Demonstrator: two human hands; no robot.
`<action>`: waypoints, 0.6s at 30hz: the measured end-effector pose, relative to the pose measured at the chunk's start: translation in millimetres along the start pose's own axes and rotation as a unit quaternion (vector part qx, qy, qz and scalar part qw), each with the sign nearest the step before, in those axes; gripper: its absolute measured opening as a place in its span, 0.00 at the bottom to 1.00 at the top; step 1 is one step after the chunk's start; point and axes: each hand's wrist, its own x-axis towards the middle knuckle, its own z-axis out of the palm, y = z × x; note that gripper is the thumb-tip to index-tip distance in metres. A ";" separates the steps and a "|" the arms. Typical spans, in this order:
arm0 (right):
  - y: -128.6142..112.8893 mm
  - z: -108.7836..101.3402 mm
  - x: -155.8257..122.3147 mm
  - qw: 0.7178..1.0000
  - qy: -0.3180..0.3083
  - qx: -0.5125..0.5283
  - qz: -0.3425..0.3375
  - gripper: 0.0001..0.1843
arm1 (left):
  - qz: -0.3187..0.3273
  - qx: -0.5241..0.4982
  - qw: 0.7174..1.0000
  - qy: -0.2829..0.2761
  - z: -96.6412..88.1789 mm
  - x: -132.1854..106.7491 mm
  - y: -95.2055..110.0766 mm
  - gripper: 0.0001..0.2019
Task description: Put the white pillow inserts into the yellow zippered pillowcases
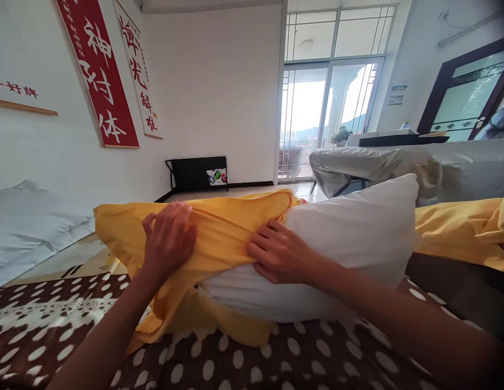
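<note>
Left hand (168,239) clutches yellow pillowcase (225,225); right hand (278,253) pinches its edge (pillow (357,230) half-in).

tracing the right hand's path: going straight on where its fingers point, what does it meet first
The yellow pillowcase: the right hand lies on the white pillow, fingertips at the cloth's edge. Beyond it, probably the left hand.
</note>
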 end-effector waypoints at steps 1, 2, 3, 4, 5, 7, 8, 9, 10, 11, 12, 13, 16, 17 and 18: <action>-0.1 3.5 -0.5 1.000 0.003 -0.023 -0.005 0.08 | 0.055 -0.021 0.998 0.026 -4.4 -5.5 12.4 0.18; -0.9 6.7 -1.2 0.999 0.016 -0.040 -0.011 0.09 | 0.106 -0.051 0.993 0.025 -8.3 -11.2 26.3 0.16; -2.0 9.3 -2.3 0.998 0.037 -0.051 -0.020 0.10 | 0.135 -0.074 0.988 0.002 -11.2 -16.6 40.2 0.15; -3.2 11.3 -3.6 0.996 0.062 -0.057 -0.033 0.11 | 0.143 -0.083 0.986 -0.028 -12.6 -21.6 53.0 0.15; -4.2 12.6 -5.0 0.994 0.085 -0.059 -0.047 0.12 | 0.134 -0.077 0.986 -0.057 -12.4 -25.8 63.4 0.15; -4.6 14.0 -7.7 0.990 0.111 -0.064 -0.061 0.15 | 0.094 -0.041 0.991 -0.090 -7.9 -31.2 74.7 0.14; -4.0 14.7 -8.7 0.989 0.113 -0.071 -0.058 0.16 | 0.072 -0.026 0.992 -0.095 -4.6 -32.2 75.4 0.13; -2.7 15.6 -9.1 0.989 0.111 -0.080 -0.051 0.17 | 0.053 -0.018 0.994 -0.095 -1.3 -32.1 73.6 0.13; -1.1 17.1 -9.1 0.989 0.108 -0.092 -0.042 0.17 | 0.035 -0.017 0.995 -0.092 1.7 -31.0 70.0 0.12; 0.5 19.4 -8.7 0.988 0.106 -0.105 -0.034 0.17 | 0.020 -0.022 0.996 -0.085 4.1 -29.4 65.9 0.12; 2.0 22.5 -7.8 0.987 0.107 -0.116 -0.024 0.17 | 0.010 -0.029 0.997 -0.074 5.7 -27.4 62.2 0.11; 2.8 26.5 -6.5 0.986 0.112 -0.125 -0.012 0.16 | 0.005 -0.038 0.997 -0.062 6.7 -25.6 59.8 0.10; -0.3 42.7 -1.3 0.984 0.124 -0.129 0.019 0.14 | 0.022 -0.062 0.997 -0.042 8.4 -24.3 64.7 0.08; -3.4 48.8 0.6 0.985 0.126 -0.120 0.018 0.13 | 0.033 -0.069 0.996 -0.039 9.3 -25.9 70.0 0.08; -7.1 54.7 2.4 0.986 0.129 -0.106 0.011 0.12 | 0.041 -0.076 0.996 -0.037 10.7 -28.3 76.3 0.07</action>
